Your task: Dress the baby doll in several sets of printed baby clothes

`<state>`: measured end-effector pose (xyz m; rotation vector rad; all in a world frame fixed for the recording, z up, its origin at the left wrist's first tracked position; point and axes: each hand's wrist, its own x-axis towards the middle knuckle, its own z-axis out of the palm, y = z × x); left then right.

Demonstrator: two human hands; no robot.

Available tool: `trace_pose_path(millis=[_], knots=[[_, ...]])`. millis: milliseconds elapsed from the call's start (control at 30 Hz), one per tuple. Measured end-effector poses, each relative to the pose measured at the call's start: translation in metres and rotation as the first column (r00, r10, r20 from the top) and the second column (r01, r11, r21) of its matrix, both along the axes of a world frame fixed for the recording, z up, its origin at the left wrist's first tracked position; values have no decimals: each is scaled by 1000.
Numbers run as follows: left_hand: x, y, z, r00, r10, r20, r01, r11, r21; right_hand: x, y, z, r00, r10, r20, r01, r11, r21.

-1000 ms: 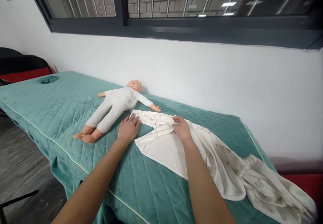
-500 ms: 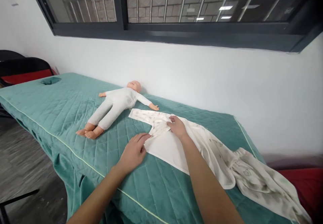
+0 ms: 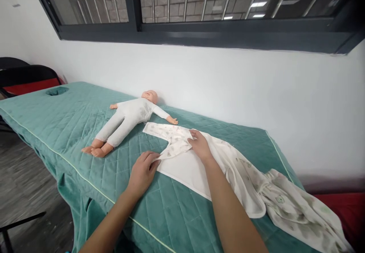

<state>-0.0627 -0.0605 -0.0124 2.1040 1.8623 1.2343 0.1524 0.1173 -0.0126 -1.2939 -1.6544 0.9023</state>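
Note:
A white printed baby top [image 3: 182, 169] lies spread over the green quilted bed cover [image 3: 171, 211], one sleeve stretching toward the doll. My left hand [image 3: 142, 172] pinches the end of its near sleeve and draws it out to the left. Higher on the same top, my right hand [image 3: 200, 145] is closed on the fabric by the opening. Beyond the hands, a baby doll [image 3: 125, 118] in a white bodysuit lies on its back, arms out. Printed baby pants [image 3: 302, 203] lie crumpled against the top's right end.
A white wall [image 3: 216, 82] and a dark-framed window [image 3: 182, 34] run along the bed's far side. The bed has a face hole [image 3: 57, 91] at its left end. Black and red chairs [image 3: 30, 80] stand at the far left, and something red [image 3: 342, 207] lies beyond the right end.
My left hand has moved left and slightly down, pulling the near sleeve out straighter. My right hand stays almost in place on the top. The view has shifted slightly.

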Motion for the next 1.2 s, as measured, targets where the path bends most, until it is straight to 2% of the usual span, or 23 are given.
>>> trace_pose_path(millis=[133, 233, 333, 433, 533, 700, 833, 967, 1067, 1133, 1200], knots=[[11, -4, 12, 991, 11, -132, 4, 993, 117, -1, -1, 4, 1000, -9, -17, 9, 1000, 15], [34, -7, 22, 972, -6, -236, 51, 982, 184, 1, 1, 8, 997, -72, -6, 73, 997, 22], [64, -4, 28, 957, -64, -282, 109, 983, 148, 6, 2, 11, 985, -167, 39, 166, 986, 29], [82, -3, 30, 948, -92, -304, 101, 995, 14, 12, 2, 14, 967, -219, 134, 216, 976, 31], [82, -8, 29, 965, -107, -239, 85, 991, -102, 16, -1, 18, 938, -214, 274, 218, 976, 16], [65, -26, 23, 969, -209, -135, 184, 967, -177, 18, -9, 29, 875, -146, 461, 176, 984, -23], [63, -28, 18, 976, -146, -164, 117, 977, -179, 17, -13, 35, 842, -135, 522, 174, 984, -26], [70, -13, 23, 942, -133, -308, 75, 978, -192, 17, -12, 35, 858, -169, 486, 213, 976, -37], [75, 0, 27, 916, -177, -360, 110, 974, -200, 18, -10, 33, 892, -222, 394, 260, 965, -43], [74, 7, 26, 943, -183, -279, 134, 973, -186, 18, -11, 33, 927, -217, 306, 251, 965, -76], [69, 11, 21, 996, -88, -30, 83, 984, -159, 13, -14, 34, 963, -173, 208, 200, 973, -116]])
